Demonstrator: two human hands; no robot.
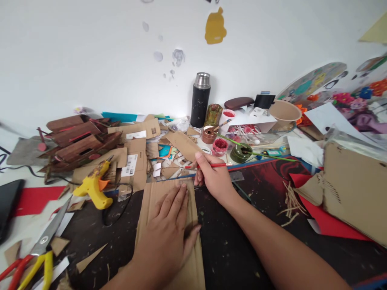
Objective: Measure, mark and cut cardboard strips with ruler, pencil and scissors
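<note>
My left hand lies flat with fingers stretched out on a long piece of brown cardboard, pressing it to the dark tabletop. Just beyond the cardboard's far right corner, my right hand is closed round a thin red pencil, held almost level and pointing left. Behind the right hand's thumb is a cardboard strip; I cannot tell whether the thumb touches it. The palm side of each hand is hidden.
To the left are a yellow glue gun with its cord, large scissors and a brown cardboard model. Paint jars, a black flask and cardboard scraps line the back. A cardboard box stands at right.
</note>
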